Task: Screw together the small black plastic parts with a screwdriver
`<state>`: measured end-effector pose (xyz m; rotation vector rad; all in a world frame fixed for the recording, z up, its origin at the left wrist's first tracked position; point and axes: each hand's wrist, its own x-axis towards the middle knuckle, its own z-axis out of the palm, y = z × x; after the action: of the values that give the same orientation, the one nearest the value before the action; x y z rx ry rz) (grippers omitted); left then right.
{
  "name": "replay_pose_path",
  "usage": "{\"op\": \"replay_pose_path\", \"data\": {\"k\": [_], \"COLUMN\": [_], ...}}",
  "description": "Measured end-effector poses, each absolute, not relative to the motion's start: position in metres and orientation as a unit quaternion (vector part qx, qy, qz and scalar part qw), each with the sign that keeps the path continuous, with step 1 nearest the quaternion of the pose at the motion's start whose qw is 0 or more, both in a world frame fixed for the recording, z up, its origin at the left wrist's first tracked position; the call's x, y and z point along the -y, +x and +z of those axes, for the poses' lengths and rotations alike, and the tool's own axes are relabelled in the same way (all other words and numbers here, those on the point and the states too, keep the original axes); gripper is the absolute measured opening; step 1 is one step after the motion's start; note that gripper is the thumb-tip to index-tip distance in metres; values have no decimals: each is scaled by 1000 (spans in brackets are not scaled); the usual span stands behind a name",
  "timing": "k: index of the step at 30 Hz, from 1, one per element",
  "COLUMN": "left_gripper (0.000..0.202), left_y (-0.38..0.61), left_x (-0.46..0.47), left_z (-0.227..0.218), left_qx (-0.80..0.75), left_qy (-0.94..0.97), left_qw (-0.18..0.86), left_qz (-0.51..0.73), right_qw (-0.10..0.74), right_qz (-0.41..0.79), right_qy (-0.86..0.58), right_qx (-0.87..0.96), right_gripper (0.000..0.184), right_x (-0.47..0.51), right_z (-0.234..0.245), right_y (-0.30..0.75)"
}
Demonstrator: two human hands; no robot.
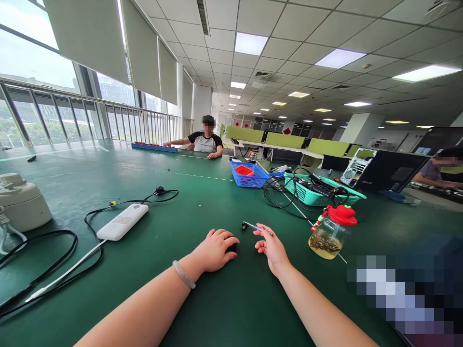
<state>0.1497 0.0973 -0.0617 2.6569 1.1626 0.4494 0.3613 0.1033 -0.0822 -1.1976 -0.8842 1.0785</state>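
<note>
On the green tabletop [202, 205], my left hand [216, 249] lies palm down, its fingers curled over a small dark object [232, 247]. Most of that object is hidden under the fingers, so its kind does not show. My right hand [271, 248] pinches a slim silver tool [254, 227], thin like a pen or small screwdriver, pointing left. At the tool's tip sits a tiny black part [244, 226]; whether they touch I cannot tell. Right of this hand stands a glass jar [327, 241] with a red lid, holding yellowish liquid.
A white power strip [123, 221] and black cables lie left, near a beige container [23, 205]. Beyond are a blue basket [249, 180] with a red tray and a teal basket [313, 196] of cables. A person [208, 140] sits across; another is at far right.
</note>
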Motion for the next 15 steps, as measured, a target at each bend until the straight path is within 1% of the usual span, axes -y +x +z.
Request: {"op": "replay_pose_path", "data": {"k": [3, 8, 12, 15], "left_gripper": [32, 28, 30, 38], "left_y": [150, 148, 144, 142], "left_x": [-98, -103, -109, -109], "left_z": [-61, -67, -70, -70], "left_qx": [-414, -497, -553, -563], "left_qy": [892, 850, 813, 804], "left_qw": [89, 60, 54, 71], "left_qz": [155, 164, 173, 178], "right_qw": [606, 587, 572, 570], "right_qz": [472, 475, 488, 498], "right_qy": [-509, -509, -491, -458], "right_qx": [389, 413, 439, 466], "right_gripper": [39, 42, 44, 45], "right_x": [-102, -100, -97, -94], "right_z": [-83, -81, -78, -77], "right_y": [363, 360, 357, 356]}}
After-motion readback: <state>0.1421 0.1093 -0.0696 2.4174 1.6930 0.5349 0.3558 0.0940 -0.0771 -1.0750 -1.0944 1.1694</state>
